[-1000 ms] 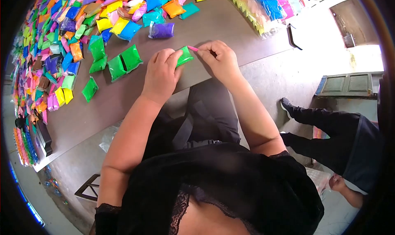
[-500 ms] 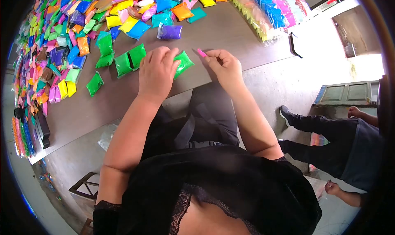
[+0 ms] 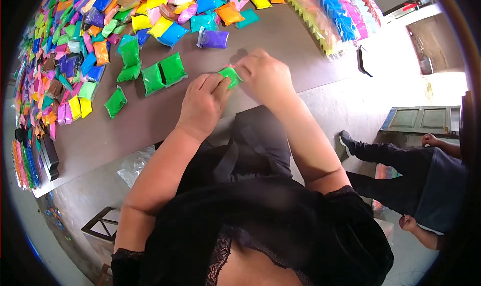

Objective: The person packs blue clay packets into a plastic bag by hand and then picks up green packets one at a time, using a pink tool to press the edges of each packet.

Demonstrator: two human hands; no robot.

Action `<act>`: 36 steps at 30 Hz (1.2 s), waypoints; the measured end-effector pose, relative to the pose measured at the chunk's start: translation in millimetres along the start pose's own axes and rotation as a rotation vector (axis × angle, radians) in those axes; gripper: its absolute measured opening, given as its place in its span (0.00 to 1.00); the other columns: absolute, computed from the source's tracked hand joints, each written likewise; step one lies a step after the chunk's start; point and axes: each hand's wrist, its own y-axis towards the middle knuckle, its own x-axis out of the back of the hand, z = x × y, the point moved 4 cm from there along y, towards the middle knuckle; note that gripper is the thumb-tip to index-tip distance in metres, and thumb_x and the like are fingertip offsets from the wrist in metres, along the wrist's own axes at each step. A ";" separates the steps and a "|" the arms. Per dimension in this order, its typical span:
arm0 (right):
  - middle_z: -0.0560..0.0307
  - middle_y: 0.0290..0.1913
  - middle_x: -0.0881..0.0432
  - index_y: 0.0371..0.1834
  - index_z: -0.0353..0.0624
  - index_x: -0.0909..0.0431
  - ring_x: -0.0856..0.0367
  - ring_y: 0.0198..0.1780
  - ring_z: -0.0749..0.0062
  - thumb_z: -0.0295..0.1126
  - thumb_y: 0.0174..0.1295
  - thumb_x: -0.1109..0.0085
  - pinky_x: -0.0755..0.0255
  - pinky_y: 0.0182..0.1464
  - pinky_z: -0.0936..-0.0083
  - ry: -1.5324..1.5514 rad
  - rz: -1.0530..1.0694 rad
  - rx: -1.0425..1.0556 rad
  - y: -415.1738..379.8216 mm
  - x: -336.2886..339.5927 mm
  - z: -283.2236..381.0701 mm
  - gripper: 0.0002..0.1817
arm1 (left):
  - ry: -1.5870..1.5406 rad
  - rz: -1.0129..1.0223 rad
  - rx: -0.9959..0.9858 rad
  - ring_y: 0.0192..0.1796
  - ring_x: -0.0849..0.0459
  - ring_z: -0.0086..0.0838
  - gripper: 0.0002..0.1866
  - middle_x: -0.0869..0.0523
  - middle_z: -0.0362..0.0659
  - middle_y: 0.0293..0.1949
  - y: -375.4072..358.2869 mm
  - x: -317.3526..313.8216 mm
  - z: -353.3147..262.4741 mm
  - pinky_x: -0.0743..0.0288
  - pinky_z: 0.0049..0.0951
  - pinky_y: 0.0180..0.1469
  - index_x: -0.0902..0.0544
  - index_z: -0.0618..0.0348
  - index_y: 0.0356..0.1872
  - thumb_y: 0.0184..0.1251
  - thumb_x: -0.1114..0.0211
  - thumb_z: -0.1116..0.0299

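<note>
My left hand [image 3: 203, 98] has its fingers closed on a green packet [image 3: 230, 77] near the table's front edge. Right beside it, my right hand [image 3: 264, 75] is at the packet's right end, blurred by motion. Its fingers are bent; the pink object held a moment ago cannot be clearly made out. Two more green packets, one of them nearer my hand [image 3: 173, 69], lie side by side to the left. A purple packet [image 3: 213, 38] rests beyond my hands.
A large heap of coloured packets [image 3: 102, 30] covers the table's left and far side. Rows of packed strips [image 3: 330, 15] stand at the far right. The brown table [image 3: 95, 145] ends close to my body. Another person [image 3: 416, 180] stands on the right.
The green packet by my left hand is now gripped and partly covered. My right hand has moved in to meet it, and the pink object is no longer clearly visible.
</note>
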 end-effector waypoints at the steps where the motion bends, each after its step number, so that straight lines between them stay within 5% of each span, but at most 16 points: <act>1: 0.56 0.38 0.18 0.31 0.50 0.17 0.15 0.33 0.56 0.38 0.64 0.41 0.20 0.34 0.61 0.032 0.002 0.082 -3.2 -1.4 5.9 0.08 | -0.027 -0.008 0.011 0.45 0.18 0.38 0.14 0.18 0.43 0.41 -1.9 -0.1 -0.4 0.22 0.38 0.47 0.15 0.63 0.43 0.54 0.28 0.74; 6: 0.56 0.38 0.18 0.30 0.50 0.17 0.15 0.34 0.56 0.38 0.63 0.42 0.20 0.35 0.61 -0.114 0.061 0.040 8.6 -2.3 -8.7 0.08 | 0.002 -0.013 0.000 0.44 0.18 0.39 0.14 0.18 0.44 0.41 -0.8 0.9 -1.5 0.22 0.39 0.47 0.15 0.62 0.44 0.54 0.27 0.75; 12: 0.56 0.37 0.17 0.32 0.50 0.16 0.15 0.38 0.57 0.37 0.64 0.43 0.20 0.38 0.62 0.087 0.028 0.136 7.8 -3.3 -7.4 0.08 | 0.003 0.013 -0.012 0.47 0.18 0.40 0.17 0.18 0.44 0.43 -2.7 -1.4 -0.8 0.23 0.37 0.50 0.16 0.62 0.46 0.54 0.27 0.74; 16: 0.57 0.36 0.16 0.35 0.50 0.15 0.17 0.45 0.59 0.39 0.64 0.42 0.21 0.45 0.61 0.256 0.023 -0.074 4.1 9.0 -21.2 0.09 | 0.016 0.064 0.037 0.52 0.20 0.41 0.19 0.19 0.44 0.47 -2.1 4.7 -5.7 0.25 0.38 0.56 0.17 0.60 0.49 0.54 0.27 0.71; 18: 0.56 0.37 0.16 0.34 0.49 0.15 0.17 0.44 0.57 0.39 0.63 0.41 0.22 0.45 0.61 0.451 -0.029 0.112 -6.7 3.8 -11.8 0.09 | 0.012 0.071 0.041 0.53 0.20 0.41 0.20 0.19 0.45 0.48 -3.2 2.3 -4.6 0.26 0.39 0.57 0.17 0.60 0.49 0.54 0.27 0.70; 21: 0.56 0.38 0.16 0.33 0.48 0.16 0.17 0.45 0.56 0.38 0.63 0.40 0.23 0.46 0.60 0.134 0.047 -0.064 -5.3 -9.6 -23.8 0.08 | 0.023 0.086 0.036 0.53 0.21 0.41 0.20 0.20 0.45 0.49 -5.3 -0.5 -2.4 0.26 0.40 0.57 0.17 0.61 0.49 0.54 0.26 0.70; 25: 0.55 0.39 0.16 0.32 0.48 0.17 0.16 0.45 0.55 0.38 0.64 0.41 0.22 0.45 0.60 0.354 -0.015 -0.046 1.6 4.7 -27.3 0.08 | -0.033 0.108 0.079 0.53 0.20 0.43 0.21 0.20 0.45 0.49 -4.2 1.5 -1.2 0.26 0.40 0.57 0.18 0.61 0.50 0.53 0.25 0.69; 27: 0.53 0.40 0.15 0.35 0.48 0.17 0.16 0.44 0.53 0.39 0.64 0.41 0.22 0.45 0.57 0.347 0.160 0.043 -1.8 -1.9 -11.1 0.09 | -0.040 0.086 0.098 0.52 0.20 0.45 0.21 0.20 0.46 0.48 -3.0 0.8 0.7 0.25 0.40 0.56 0.18 0.61 0.50 0.53 0.26 0.70; 29: 0.56 0.38 0.15 0.39 0.47 0.16 0.16 0.40 0.57 0.38 0.64 0.39 0.22 0.43 0.61 0.261 0.040 0.004 -4.3 -15.3 -27.4 0.08 | -0.043 0.054 0.114 0.51 0.20 0.47 0.21 0.20 0.47 0.48 -0.2 0.2 6.8 0.24 0.40 0.54 0.18 0.61 0.50 0.53 0.26 0.71; 31: 0.58 0.35 0.15 0.42 0.46 0.16 0.15 0.36 0.61 0.37 0.63 0.37 0.22 0.40 0.64 0.188 -0.069 -0.009 -1.1 -5.3 -26.6 0.09 | -0.202 0.091 0.216 0.49 0.16 0.38 0.20 0.17 0.43 0.48 0.5 3.6 16.6 0.22 0.35 0.52 0.18 0.61 0.53 0.59 0.27 0.71; 32: 0.62 0.33 0.17 0.45 0.43 0.16 0.18 0.34 0.69 0.34 0.62 0.34 0.25 0.37 0.71 0.597 0.007 -0.232 -7.1 -4.3 -34.8 0.11 | -0.185 0.076 0.226 0.49 0.16 0.38 0.20 0.17 0.43 0.48 -1.1 8.2 19.4 0.22 0.35 0.52 0.18 0.61 0.53 0.59 0.27 0.71; 33: 0.67 0.31 0.18 0.48 0.40 0.17 0.20 0.31 0.78 0.32 0.61 0.31 0.27 0.33 0.78 1.001 0.097 -0.467 -15.2 -3.9 -34.7 0.14 | -0.563 0.147 0.517 0.48 0.16 0.31 0.20 0.16 0.40 0.49 -3.9 8.6 23.7 0.22 0.32 0.51 0.18 0.61 0.56 0.62 0.28 0.71; 34: 0.67 0.31 0.18 0.48 0.40 0.17 0.20 0.31 0.78 0.32 0.61 0.31 0.27 0.33 0.78 1.005 0.104 -0.464 -22.4 1.8 -29.5 0.14 | -0.953 0.223 0.805 0.47 0.16 0.24 0.20 0.16 0.37 0.49 -10.6 5.3 20.0 0.22 0.28 0.50 0.19 0.60 0.58 0.65 0.29 0.71; 36: 0.71 0.31 0.20 0.50 0.35 0.18 0.28 0.30 0.91 0.29 0.58 0.26 0.38 0.29 0.88 1.590 0.242 -0.604 -36.8 5.2 -16.7 0.18 | -1.149 0.212 0.900 0.47 0.19 0.20 0.20 0.15 0.36 0.48 -12.1 11.3 0.7 0.24 0.24 0.52 0.19 0.61 0.59 0.67 0.30 0.71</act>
